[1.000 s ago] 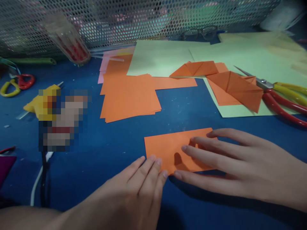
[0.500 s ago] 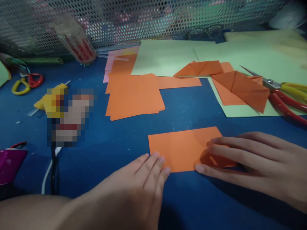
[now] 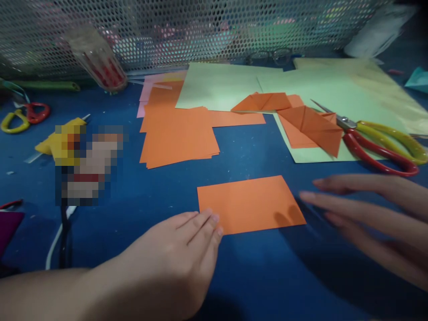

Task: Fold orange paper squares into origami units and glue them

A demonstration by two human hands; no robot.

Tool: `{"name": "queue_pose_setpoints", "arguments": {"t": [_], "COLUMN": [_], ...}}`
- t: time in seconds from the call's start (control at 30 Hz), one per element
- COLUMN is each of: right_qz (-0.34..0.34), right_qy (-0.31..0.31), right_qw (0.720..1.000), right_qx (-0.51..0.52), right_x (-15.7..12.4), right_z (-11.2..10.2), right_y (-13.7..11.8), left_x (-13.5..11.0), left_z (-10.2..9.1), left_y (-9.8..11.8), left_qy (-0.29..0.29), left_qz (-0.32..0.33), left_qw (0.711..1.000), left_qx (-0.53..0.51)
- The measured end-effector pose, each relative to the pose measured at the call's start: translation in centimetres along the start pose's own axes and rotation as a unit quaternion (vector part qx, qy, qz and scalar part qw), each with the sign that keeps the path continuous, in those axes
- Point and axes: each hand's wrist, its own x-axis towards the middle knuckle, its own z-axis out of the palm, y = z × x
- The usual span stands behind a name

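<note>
An orange rectangle of paper (image 3: 249,203) lies flat on the blue table in front of me. My left hand (image 3: 187,243) rests with its fingers stretched out, the tips pressing on the paper's near left corner. Off the paper's right edge hovers my right hand (image 3: 371,209), fingers apart and somewhat blurred, with nothing between them. Its shadow falls on the paper's right end. Behind the rectangle is a stack of orange paper sheets (image 3: 179,140). Folded orange paper pieces (image 3: 309,125) sit farther right, beside large scissors (image 3: 379,145) with red and yellow handles.
Pale green sheets (image 3: 220,84) spread across the back. At the far left are small scissors (image 3: 26,116), a yellow object (image 3: 63,138) and a cable (image 3: 55,243). A jar with red contents (image 3: 103,67) leans near the perforated metal panel (image 3: 200,26).
My right hand has lifted off the orange paper and moved away to the right, baring the paper's right end. My left hand stays on the near left corner. The view has shifted slightly right.
</note>
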Motion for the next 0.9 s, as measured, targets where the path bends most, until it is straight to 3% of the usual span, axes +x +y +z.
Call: {"name": "queue_pose_setpoints", "arguments": {"t": [0.07, 0.13, 0.3, 0.47, 0.57, 0.73, 0.9], "right_qz": [0.008, 0.048, 0.093, -0.002, -0.029, -0.002, -0.096], "right_qy": [0.003, -0.037, -0.013, -0.054, -0.057, -0.079, 0.02], "right_qw": [1.0, 0.997, 0.984, 0.993, 0.989, 0.978, 0.992], "right_qx": [0.026, 0.054, 0.152, 0.1, 0.134, 0.191, 0.08], "right_x": [3.0, 5.3, 6.9, 6.8, 7.1, 7.5, 7.5], "right_z": [0.2, 0.9, 2.9, 2.9, 2.5, 1.8, 0.7], "right_y": [-0.5, -1.0, -1.1, -0.6, -1.1, -2.0, -2.8], "left_x": [0.5, 1.0, 1.3, 1.1, 1.1, 0.9, 0.4], "left_z": [0.1, 0.4, 1.1, 1.3, 1.4, 1.3, 1.3], "left_y": [-0.4, -1.0, -2.8, -3.2, -3.1, -2.9, -2.0], "left_qy": [0.039, 0.04, 0.006, -0.016, -0.011, 0.009, 0.152], "left_qz": [-0.038, -0.07, -0.158, -0.195, -0.209, -0.192, -0.081], "left_qw": [0.998, 0.993, 0.982, 0.965, 0.955, 0.945, 0.96], "left_qx": [-0.036, -0.082, -0.102, -0.172, -0.21, -0.263, -0.219]}}
